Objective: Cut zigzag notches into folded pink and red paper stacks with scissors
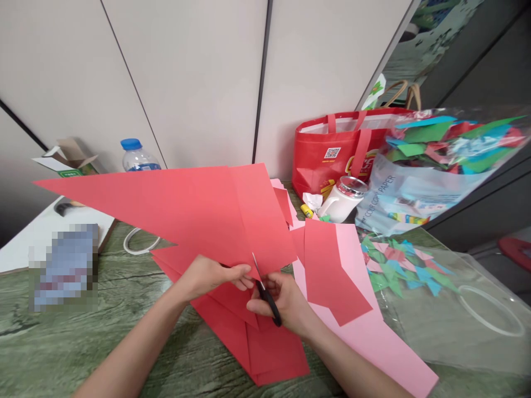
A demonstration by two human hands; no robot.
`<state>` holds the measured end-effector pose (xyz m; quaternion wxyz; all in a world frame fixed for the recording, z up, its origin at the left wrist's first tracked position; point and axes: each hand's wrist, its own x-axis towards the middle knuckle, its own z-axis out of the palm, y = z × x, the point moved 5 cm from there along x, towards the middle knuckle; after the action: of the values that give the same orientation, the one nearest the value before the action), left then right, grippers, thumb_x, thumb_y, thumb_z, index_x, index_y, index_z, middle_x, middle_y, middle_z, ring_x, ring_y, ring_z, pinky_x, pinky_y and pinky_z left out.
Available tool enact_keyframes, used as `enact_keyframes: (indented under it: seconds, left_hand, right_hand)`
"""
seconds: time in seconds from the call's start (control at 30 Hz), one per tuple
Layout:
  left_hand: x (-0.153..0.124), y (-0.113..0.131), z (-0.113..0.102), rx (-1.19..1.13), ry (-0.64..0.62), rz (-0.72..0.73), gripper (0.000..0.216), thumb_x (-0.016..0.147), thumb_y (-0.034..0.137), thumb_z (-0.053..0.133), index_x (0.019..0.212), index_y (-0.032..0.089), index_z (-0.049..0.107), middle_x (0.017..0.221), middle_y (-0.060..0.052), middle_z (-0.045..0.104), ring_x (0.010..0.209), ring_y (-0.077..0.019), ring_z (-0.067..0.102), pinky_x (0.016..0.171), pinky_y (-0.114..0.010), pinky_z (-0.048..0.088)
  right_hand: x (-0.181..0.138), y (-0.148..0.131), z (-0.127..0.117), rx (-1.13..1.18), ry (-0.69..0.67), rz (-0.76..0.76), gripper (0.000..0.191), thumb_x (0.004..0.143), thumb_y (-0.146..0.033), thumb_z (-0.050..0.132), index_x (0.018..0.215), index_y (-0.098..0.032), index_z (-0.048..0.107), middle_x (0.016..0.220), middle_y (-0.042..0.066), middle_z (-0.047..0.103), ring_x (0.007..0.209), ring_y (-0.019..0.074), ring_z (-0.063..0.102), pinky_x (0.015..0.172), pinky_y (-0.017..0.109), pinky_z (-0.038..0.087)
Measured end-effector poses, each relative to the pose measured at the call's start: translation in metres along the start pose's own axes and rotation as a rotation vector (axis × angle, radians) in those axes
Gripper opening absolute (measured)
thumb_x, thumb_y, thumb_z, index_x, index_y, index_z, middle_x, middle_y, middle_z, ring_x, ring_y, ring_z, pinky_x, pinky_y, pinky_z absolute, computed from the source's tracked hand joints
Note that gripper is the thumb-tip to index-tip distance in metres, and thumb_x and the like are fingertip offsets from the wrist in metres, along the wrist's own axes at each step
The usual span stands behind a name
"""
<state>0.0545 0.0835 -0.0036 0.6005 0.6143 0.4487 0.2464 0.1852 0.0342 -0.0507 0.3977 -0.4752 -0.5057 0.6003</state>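
Note:
A large sheet of red paper point(199, 204) is raised above the table, its long point reaching far to the left. My left hand point(218, 276) pinches its lower edge between thumb and fingers. Black-handled scissors point(271, 307) are gripped in my right hand point(286, 301), with the blades on the red sheet close to my left fingertips. Beneath lie more folded red sheets point(277, 354). To the right, a cut red piece point(332, 276) rests on pink paper point(398, 354). My left fingertips are partly hidden by the paper.
At the back stand a red bag point(315, 149), a white mug point(342, 202) and a blue-capped bottle point(139, 157). A plastic bag point(427, 188) holds coloured scraps; more scraps point(402, 265) lie by a clear bag point(460, 331). A white ring point(141, 243) sits left, near a pixelated object point(66, 268).

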Motion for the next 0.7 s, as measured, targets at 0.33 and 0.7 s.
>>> enact_keyframes:
  seconds: [0.33,0.7]
  left_hand:
    - [0.0008,-0.0049,-0.0005,-0.024,-0.024,-0.006,0.018,0.07,0.034,0.064,0.072,0.016,0.068,0.064,-0.002,0.073,0.061,-0.0203,0.069,0.061,-0.03,0.056]
    - [-0.0004,-0.0025,0.0002,-0.012,-0.031,0.001,0.017,0.07,0.033,0.064,0.068,0.017,0.068,0.064,-0.002,0.073,0.059,-0.0198,0.069,0.059,-0.029,0.056]
  right_hand:
    - [0.0008,0.0032,-0.0002,0.017,0.025,0.042,0.04,0.051,-0.043,0.076,0.07,-0.016,0.053,0.063,-0.002,0.053,0.06,0.0125,0.05,0.056,0.024,0.039]
    - [0.0,0.0052,0.0025,0.03,0.014,0.092,0.043,0.051,-0.05,0.074,0.068,-0.017,0.052,0.053,-0.005,0.05,0.044,0.0101,0.049,0.044,0.023,0.039]
